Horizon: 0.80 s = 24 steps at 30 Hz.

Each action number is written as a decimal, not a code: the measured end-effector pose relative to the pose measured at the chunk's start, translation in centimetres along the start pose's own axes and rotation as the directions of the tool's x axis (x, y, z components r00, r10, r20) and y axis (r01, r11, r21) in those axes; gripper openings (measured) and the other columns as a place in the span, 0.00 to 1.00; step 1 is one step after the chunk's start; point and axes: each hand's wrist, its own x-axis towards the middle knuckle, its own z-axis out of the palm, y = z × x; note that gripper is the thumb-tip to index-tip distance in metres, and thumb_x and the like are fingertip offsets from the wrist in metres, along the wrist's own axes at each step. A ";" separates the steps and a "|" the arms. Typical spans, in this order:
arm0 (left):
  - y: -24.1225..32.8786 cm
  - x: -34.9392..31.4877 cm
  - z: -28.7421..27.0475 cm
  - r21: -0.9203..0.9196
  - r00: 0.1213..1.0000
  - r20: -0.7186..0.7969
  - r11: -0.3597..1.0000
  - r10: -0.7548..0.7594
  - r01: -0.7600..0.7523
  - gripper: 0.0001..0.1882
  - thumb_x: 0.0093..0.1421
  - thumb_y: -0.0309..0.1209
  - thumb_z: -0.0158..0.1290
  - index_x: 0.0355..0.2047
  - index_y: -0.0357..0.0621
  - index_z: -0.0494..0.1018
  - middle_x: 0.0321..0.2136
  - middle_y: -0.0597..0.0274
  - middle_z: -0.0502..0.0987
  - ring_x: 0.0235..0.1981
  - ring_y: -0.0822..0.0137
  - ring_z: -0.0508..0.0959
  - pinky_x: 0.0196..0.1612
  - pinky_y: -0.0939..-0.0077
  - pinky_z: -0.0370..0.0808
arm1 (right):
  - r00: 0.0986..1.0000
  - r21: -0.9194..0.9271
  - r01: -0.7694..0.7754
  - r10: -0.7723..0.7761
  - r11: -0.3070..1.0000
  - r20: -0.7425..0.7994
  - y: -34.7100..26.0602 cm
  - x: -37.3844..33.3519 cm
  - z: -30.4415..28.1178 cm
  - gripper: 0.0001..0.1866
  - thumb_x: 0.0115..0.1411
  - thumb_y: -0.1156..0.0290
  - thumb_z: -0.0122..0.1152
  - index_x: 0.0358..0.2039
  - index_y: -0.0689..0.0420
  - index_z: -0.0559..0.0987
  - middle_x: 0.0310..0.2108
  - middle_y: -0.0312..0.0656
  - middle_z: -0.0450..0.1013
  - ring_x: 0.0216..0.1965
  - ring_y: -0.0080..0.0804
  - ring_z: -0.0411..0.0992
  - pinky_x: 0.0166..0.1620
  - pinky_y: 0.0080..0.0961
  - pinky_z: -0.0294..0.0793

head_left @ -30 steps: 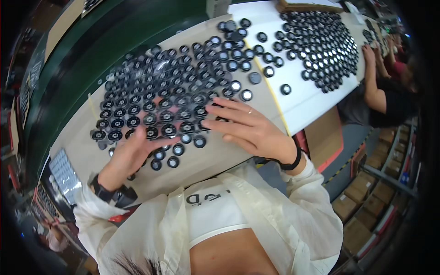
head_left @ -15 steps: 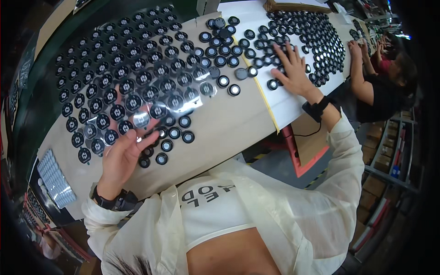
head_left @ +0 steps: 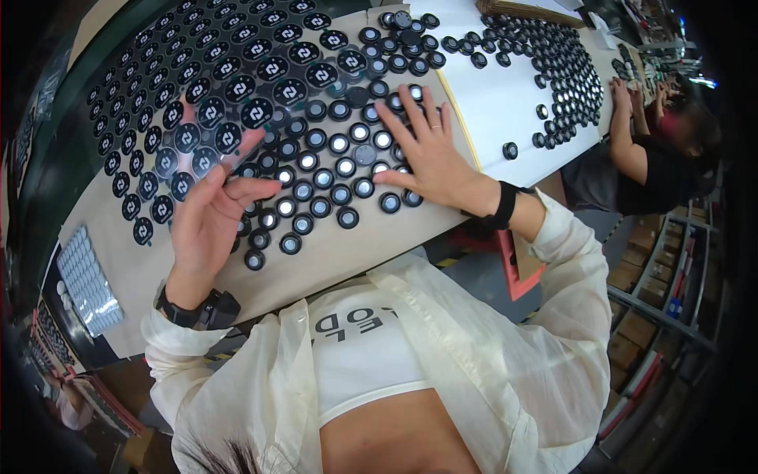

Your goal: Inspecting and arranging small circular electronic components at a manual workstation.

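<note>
A person's right hand (head_left: pixel 430 154) lies flat, fingers spread wide, on a cluster of small round black caps with pale centres (head_left: pixel 332 170) at the middle of a tan surface (head_left: pixel 347 253). The left hand (head_left: pixel 209 217), at 9 o'clock from the right, is lifted with fingers loosely open, holding nothing that can be made out, its fingertips over black discs with white marks (head_left: pixel 229 91) laid in rows toward 11 o'clock. A tray of white round pieces (head_left: pixel 85 280) sits at 8 o'clock. At 1 o'clock, more black caps (head_left: pixel 564 67) cover a white sheet (head_left: pixel 505 110). Another person's arm (head_left: pixel 624 126) reaches in at 2 o'clock; shelving with boxes (head_left: pixel 655 292) stands at 4 o'clock.
</note>
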 end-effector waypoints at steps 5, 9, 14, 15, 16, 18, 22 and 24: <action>0.6 -0.1 -0.2 -0.055 0.997 -0.078 0.998 -0.005 0.000 0.22 0.70 0.33 0.38 0.62 0.44 0.63 0.64 0.41 0.60 0.44 0.57 0.80 0.55 0.63 0.72 | 0.999 0.177 0.051 -0.051 0.983 -0.007 0.7 -0.6 -1.5 0.49 0.56 0.38 0.58 0.71 0.45 0.52 0.71 0.60 0.37 0.69 0.70 0.36 0.64 0.71 0.38; 1.6 -1.6 -1.3 0.043 0.993 -0.117 0.999 0.019 -0.014 0.23 0.70 0.33 0.38 0.64 0.45 0.61 0.64 0.43 0.61 0.42 0.59 0.80 0.53 0.67 0.71 | 0.934 -0.204 -0.321 0.273 0.925 -0.231 15.3 -6.1 -3.9 0.41 0.61 0.48 0.57 0.70 0.44 0.53 0.70 0.59 0.43 0.69 0.66 0.41 0.64 0.64 0.43; 2.0 -2.7 -3.1 0.029 0.993 -0.109 0.999 0.037 -0.034 0.20 0.71 0.34 0.36 0.54 0.41 0.72 0.64 0.46 0.62 0.43 0.61 0.79 0.54 0.66 0.70 | 0.822 0.084 -0.468 0.469 0.879 -0.322 33.1 -15.7 -5.1 0.28 0.71 0.56 0.37 0.68 0.54 0.59 0.66 0.61 0.53 0.68 0.64 0.46 0.67 0.56 0.44; 2.0 -2.6 -3.3 0.072 0.996 -0.073 0.996 0.052 -0.047 0.20 0.71 0.34 0.36 0.54 0.41 0.72 0.64 0.46 0.62 0.42 0.61 0.79 0.53 0.66 0.70 | 0.864 -0.028 -0.423 0.394 0.906 -0.313 33.3 -16.1 -4.4 0.28 0.71 0.58 0.35 0.67 0.58 0.58 0.66 0.60 0.53 0.69 0.62 0.45 0.69 0.51 0.40; 1.9 -2.6 -3.4 0.113 0.997 -0.037 0.992 0.066 -0.061 0.20 0.71 0.34 0.36 0.55 0.42 0.73 0.64 0.46 0.63 0.42 0.62 0.78 0.53 0.66 0.70 | 0.901 -0.206 -0.404 0.348 0.891 -0.260 33.5 -16.5 -3.9 0.29 0.71 0.59 0.37 0.68 0.58 0.56 0.68 0.57 0.50 0.69 0.64 0.42 0.69 0.51 0.39; 1.7 -3.1 -3.0 0.121 0.995 -0.074 0.991 0.068 -0.058 0.20 0.71 0.35 0.36 0.53 0.40 0.72 0.63 0.47 0.64 0.40 0.62 0.78 0.51 0.66 0.70 | 0.912 -0.014 -0.313 0.296 0.950 -0.282 28.6 -14.7 -2.8 0.36 0.66 0.54 0.47 0.70 0.55 0.52 0.69 0.57 0.46 0.70 0.65 0.38 0.69 0.52 0.39; 1.1 -4.0 -3.6 0.071 0.986 -0.147 0.995 0.079 -0.069 0.19 0.70 0.32 0.36 0.52 0.32 0.68 0.59 0.37 0.66 0.38 0.55 0.78 0.48 0.61 0.71 | 0.970 0.093 -0.216 0.224 0.972 -0.090 16.6 -11.7 -4.2 0.60 0.43 0.35 0.69 0.71 0.48 0.51 0.71 0.60 0.38 0.70 0.70 0.33 0.66 0.64 0.36; 1.0 -3.8 -3.7 0.106 0.992 -0.107 0.993 0.073 -0.061 0.19 0.70 0.32 0.35 0.53 0.32 0.67 0.58 0.37 0.67 0.38 0.55 0.78 0.48 0.62 0.71 | 0.979 0.098 -0.175 0.183 0.980 -0.085 13.2 -10.2 -3.3 0.62 0.39 0.32 0.70 0.70 0.45 0.54 0.71 0.58 0.36 0.69 0.72 0.31 0.65 0.67 0.34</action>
